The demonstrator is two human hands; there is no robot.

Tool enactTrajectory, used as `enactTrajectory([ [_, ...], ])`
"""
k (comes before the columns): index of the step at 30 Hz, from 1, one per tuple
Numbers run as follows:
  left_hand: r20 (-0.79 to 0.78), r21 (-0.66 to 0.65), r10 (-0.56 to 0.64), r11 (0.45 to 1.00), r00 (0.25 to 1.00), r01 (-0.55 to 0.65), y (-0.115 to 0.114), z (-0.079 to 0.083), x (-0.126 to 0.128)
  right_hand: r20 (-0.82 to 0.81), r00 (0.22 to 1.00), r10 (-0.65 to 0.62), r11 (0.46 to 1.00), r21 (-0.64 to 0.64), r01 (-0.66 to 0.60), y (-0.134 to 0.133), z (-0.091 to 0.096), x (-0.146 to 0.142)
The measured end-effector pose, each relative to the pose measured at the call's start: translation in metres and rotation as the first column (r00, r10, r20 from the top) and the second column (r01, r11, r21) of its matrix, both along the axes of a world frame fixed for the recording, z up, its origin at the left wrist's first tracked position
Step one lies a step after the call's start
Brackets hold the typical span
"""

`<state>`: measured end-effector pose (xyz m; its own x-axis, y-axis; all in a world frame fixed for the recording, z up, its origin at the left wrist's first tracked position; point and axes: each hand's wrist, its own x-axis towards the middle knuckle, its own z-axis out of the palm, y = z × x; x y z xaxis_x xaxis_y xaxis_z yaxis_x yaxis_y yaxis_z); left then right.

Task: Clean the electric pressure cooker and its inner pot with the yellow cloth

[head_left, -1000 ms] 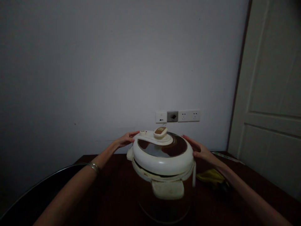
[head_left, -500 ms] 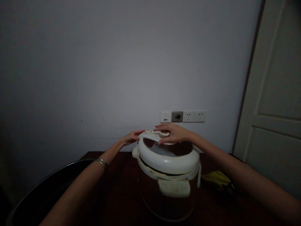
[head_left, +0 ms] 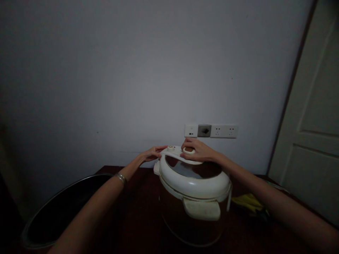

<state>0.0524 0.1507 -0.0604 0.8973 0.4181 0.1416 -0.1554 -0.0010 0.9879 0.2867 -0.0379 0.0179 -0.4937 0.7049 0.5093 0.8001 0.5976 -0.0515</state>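
A round electric cooker (head_left: 196, 225) with a dark body stands on a dark wooden table (head_left: 137, 225). Its cream lid (head_left: 194, 183) has a dark centre and a handle bar across the top. My right hand (head_left: 198, 151) is curled around the knob (head_left: 189, 150) on that bar. My left hand (head_left: 153, 153) reaches to the far left end of the lid's handle, fingers extended and touching it. A bracelet (head_left: 121, 178) is on my left wrist.
A large dark round pan (head_left: 66, 208) with a metal rim sits at the left. Something yellow (head_left: 249, 203) lies on the table right of the cooker. Wall sockets (head_left: 211, 131) are behind it, and a white door (head_left: 315, 141) stands at the right.
My right hand left the lid's right side, came over the top and closed on the knob. The view shifted, so the cooker sits further right.
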Motion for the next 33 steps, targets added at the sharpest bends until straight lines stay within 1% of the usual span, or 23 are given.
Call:
enactTrajectory([
  [10, -0.007, 0.029, 0.0, 1.0, 1.0, 0.0, -0.001, -0.003, -0.001, -0.028, 0.999, -0.046, 0.999, -0.01, 0.046, -0.001, -0.004, -0.002],
  [13, -0.006, 0.008, -0.011, 1.0, 1.0, 0.012, -0.004, -0.003, -0.002, -0.024, 0.998, -0.051, 0.998, -0.027, 0.05, -0.001, -0.003, -0.001],
  [15, -0.014, -0.025, -0.041, 0.999, 0.999, 0.04, -0.007, -0.001, -0.004, 0.006, 1.0, -0.026, 0.998, -0.055, 0.026, -0.003, 0.0, 0.001],
  [17, -0.025, -0.06, -0.075, 0.995, 0.997, 0.074, -0.008, 0.003, -0.006, 0.001, 1.0, 0.014, 0.997, -0.077, -0.014, -0.011, 0.006, 0.004],
  [18, -0.029, -0.074, -0.086, 0.994, 0.996, 0.084, -0.007, 0.006, -0.006, -0.03, 0.999, 0.027, 0.997, -0.073, -0.029, -0.018, 0.009, 0.006],
  [19, -0.033, -0.083, -0.089, 0.993, 0.995, 0.086, -0.006, 0.009, -0.006, -0.085, 0.996, 0.027, 0.998, -0.055, -0.031, -0.028, 0.012, 0.007],
  [21, -0.055, -0.09, -0.07, 0.994, 0.996, 0.065, 0.0, 0.016, -0.004, -0.259, 0.966, -0.003, 1.0, -0.006, 0.002, -0.056, 0.015, 0.009],
  [22, -0.087, -0.081, -0.045, 0.996, 0.995, 0.038, 0.005, 0.02, -0.002, -0.367, 0.93, -0.028, 1.0, 0.001, 0.031, -0.072, 0.014, 0.01],
  [23, -0.129, -0.057, -0.005, 0.998, 0.992, -0.002, 0.01, 0.024, 0.001, -0.482, 0.875, -0.055, 0.999, -0.023, 0.05, -0.09, 0.011, 0.01],
  [25, -0.229, 0.026, 0.114, 0.994, 0.967, -0.111, 0.021, 0.032, 0.011, -0.654, 0.744, -0.139, 0.98, -0.197, 0.009, -0.125, -0.003, 0.008],
  [26, -0.277, 0.081, 0.175, 0.984, 0.945, -0.158, 0.026, 0.035, 0.018, -0.692, 0.693, -0.203, 0.953, -0.301, -0.021, -0.141, -0.013, 0.007],
  [27, -0.32, 0.135, 0.221, 0.973, 0.921, -0.186, 0.032, 0.039, 0.027, -0.723, 0.633, -0.277, 0.911, -0.407, -0.065, -0.155, -0.027, 0.004],
  [28, -0.357, 0.177, 0.243, 0.966, 0.902, -0.19, 0.036, 0.041, 0.037, -0.747, 0.567, -0.347, 0.856, -0.5, -0.134, -0.167, -0.042, 0.001],
  [29, -0.393, 0.204, 0.24, 0.964, 0.888, -0.171, 0.04, 0.043, 0.047, -0.762, 0.499, -0.413, 0.796, -0.568, -0.209, -0.176, -0.059, -0.002],
  [30, -0.43, 0.216, 0.217, 0.967, 0.876, -0.133, 0.044, 0.044, 0.059, -0.763, 0.427, -0.486, 0.724, -0.625, -0.292, -0.183, -0.076, -0.006],
  [31, -0.466, 0.218, 0.181, 0.972, 0.866, -0.087, 0.046, 0.044, 0.07, -0.737, 0.349, -0.578, 0.66, -0.674, -0.33, -0.188, -0.093, -0.011],
  [32, -0.497, 0.211, 0.143, 0.977, 0.856, -0.041, 0.048, 0.043, 0.081, -0.716, 0.27, -0.644, 0.637, -0.697, -0.329, -0.191, -0.109, -0.014],
  [33, -0.526, 0.202, 0.11, 0.979, 0.843, -0.002, 0.05, 0.042, 0.092, -0.703, 0.224, -0.675, 0.629, -0.707, -0.322, -0.193, -0.124, -0.018],
])
